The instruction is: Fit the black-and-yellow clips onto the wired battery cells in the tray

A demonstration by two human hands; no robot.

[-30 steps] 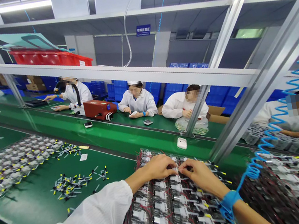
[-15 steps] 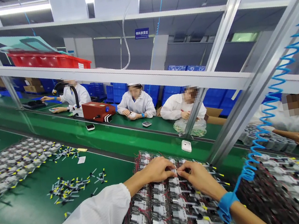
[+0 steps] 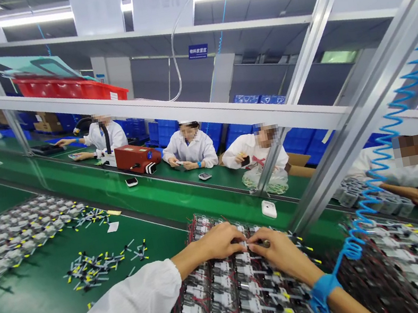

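Bunching fingertips, the left hand point(image 3: 218, 242) and right hand point(image 3: 281, 254) meet just above the wired battery modules point(image 3: 237, 297), any grip unclear, where the coiled blue wrist cord point(image 3: 352, 249) could snag red leads point(image 3: 194, 229).

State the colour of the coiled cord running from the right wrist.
The coiled cord is blue, best seen in the head view.
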